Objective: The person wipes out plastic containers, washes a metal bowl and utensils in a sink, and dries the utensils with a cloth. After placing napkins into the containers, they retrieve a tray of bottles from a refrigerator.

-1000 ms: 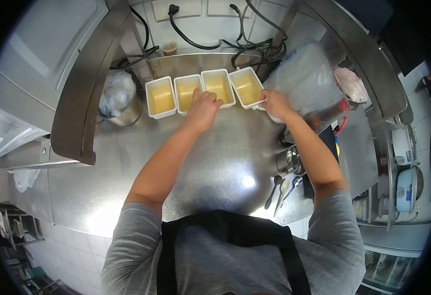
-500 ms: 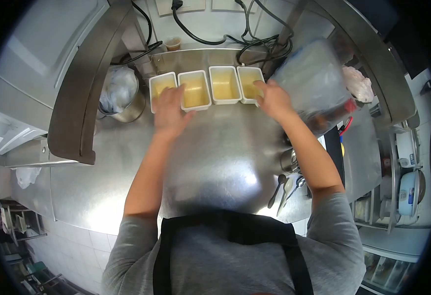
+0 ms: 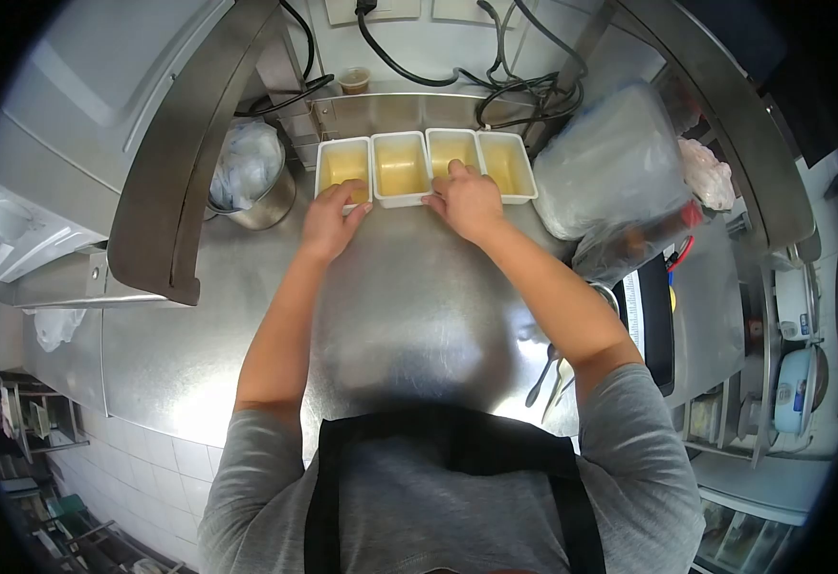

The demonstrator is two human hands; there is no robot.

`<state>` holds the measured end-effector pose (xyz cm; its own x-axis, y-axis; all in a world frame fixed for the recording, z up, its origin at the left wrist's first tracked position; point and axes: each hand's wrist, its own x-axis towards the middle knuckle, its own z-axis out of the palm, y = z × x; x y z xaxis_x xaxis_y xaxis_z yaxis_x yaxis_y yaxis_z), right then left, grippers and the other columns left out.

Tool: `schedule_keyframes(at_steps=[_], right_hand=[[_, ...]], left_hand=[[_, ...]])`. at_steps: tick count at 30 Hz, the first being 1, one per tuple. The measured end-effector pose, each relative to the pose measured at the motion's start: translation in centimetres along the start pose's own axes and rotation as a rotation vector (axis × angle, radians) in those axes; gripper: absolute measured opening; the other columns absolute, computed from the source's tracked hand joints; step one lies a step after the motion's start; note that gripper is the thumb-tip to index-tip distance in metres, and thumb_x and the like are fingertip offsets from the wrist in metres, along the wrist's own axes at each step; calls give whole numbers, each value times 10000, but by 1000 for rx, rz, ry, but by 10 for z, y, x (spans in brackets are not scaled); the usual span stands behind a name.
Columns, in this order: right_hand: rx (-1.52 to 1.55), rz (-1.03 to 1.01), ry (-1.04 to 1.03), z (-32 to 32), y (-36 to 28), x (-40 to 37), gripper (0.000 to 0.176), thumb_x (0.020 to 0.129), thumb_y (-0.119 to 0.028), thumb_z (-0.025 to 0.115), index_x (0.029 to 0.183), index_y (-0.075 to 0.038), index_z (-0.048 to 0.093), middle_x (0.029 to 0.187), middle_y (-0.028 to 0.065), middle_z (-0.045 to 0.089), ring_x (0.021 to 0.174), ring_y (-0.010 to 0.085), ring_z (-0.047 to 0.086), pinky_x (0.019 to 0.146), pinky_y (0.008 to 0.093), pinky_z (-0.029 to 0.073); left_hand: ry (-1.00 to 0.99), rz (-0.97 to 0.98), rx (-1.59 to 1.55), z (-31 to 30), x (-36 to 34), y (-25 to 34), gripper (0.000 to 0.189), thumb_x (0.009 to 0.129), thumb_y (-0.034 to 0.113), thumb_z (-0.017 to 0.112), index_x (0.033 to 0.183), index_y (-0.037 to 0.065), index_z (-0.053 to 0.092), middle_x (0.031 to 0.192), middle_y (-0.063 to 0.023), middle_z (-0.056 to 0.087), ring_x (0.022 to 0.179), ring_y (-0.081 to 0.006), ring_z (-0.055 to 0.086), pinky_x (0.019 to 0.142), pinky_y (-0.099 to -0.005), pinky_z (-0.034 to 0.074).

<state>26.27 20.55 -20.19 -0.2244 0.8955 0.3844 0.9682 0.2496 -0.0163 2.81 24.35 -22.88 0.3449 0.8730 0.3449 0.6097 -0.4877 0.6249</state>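
Note:
Several white rectangular tubs with yellowish contents stand side by side in a row at the back of the metal counter. My left hand [image 3: 336, 220] is at the front of the leftmost tub [image 3: 343, 158], fingers over its front rim and thumb outside. My right hand [image 3: 470, 201] grips the front rim of the third tub from the left [image 3: 452, 145] in the same way, its fingers reaching inside. Between them is the second tub [image 3: 400, 167], untouched. The rightmost tub [image 3: 507, 167] sits just beyond my right hand.
A metal pot [image 3: 264, 203] holding a plastic bag stands left of the tubs. Large clear plastic bags [image 3: 615, 158] lie to the right. Spoons [image 3: 541, 378] rest near the front right. Black cables [image 3: 534, 86] hang behind, and a small cup [image 3: 354, 80] sits on the back ledge.
My right hand has moved left from the rightmost tub to the third one. My left hand has drawn down to the leftmost tub's front rim. The tubs now stand in a straighter row.

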Motion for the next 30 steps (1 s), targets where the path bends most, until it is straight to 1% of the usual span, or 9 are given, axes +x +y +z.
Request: schedule_keyframes(at_steps=[4,7,11,13,17,20,22,25,30], right_hand=[[55,67,-122,-2,-1,3,277,783,-389,627,851,-123,667,901,76,536,869,237,565,687,384,483],[114,57,-27,0,-1,6,254,757,-371,662,809,-124,643,854,81,528,776,265,587,657,402,487],[85,185,-97,-36,5,1,248,745,-283,682,925,-121,626,909,100,541,840,294,594,703,405,490],[31,230,-194,-49,34,-8,263,737,-217,689,970,-118,615,944,107,545,871,304,595,730,402,493],[2,268,-322,-36,79,-22,235,789,-95,568,1018,-130,611,1007,142,533,898,304,598,752,393,497],[22,233,-338,-32,86,-27,237,782,-81,568,1007,-138,617,1007,136,530,900,303,595,750,393,498],[46,241,-324,-33,79,-28,219,769,-81,587,975,-140,631,1006,126,528,914,301,589,751,392,496],[79,170,-61,-43,60,-28,137,748,-115,631,882,-131,652,974,108,534,894,289,590,731,383,498],[101,22,-149,-29,33,-14,194,713,-199,696,884,-131,635,970,89,536,898,264,583,722,378,499]], left_hand=[[13,56,12,-2,0,1,298,789,217,662,1052,103,581,903,-110,599,863,-262,583,732,-365,477],[21,56,55,1,9,-4,322,784,228,665,1073,112,582,962,-99,586,946,-267,551,811,-384,445],[193,123,328,-6,6,15,367,769,236,676,1115,153,588,1125,-88,520,1096,-273,465,949,-437,342],[156,144,274,-2,5,12,395,755,255,687,1131,179,590,1176,-89,481,1132,-274,434,975,-466,297],[145,157,171,16,11,-14,423,735,297,701,1135,210,594,1191,-95,471,1165,-278,410,986,-494,267],[140,175,219,16,13,-10,410,736,266,698,1129,209,595,1183,-95,468,1134,-301,424,968,-428,301],[110,136,187,14,12,-7,428,729,302,701,1135,219,595,1204,-96,459,1191,-299,381,989,-506,258],[137,83,251,7,8,15,427,734,334,692,1142,250,594,1236,-84,443,1258,-302,319,1012,-593,186],[75,70,317,18,6,12,427,743,385,677,1152,302,590,1297,-52,405,1321,-304,234,1009,-675,90]])
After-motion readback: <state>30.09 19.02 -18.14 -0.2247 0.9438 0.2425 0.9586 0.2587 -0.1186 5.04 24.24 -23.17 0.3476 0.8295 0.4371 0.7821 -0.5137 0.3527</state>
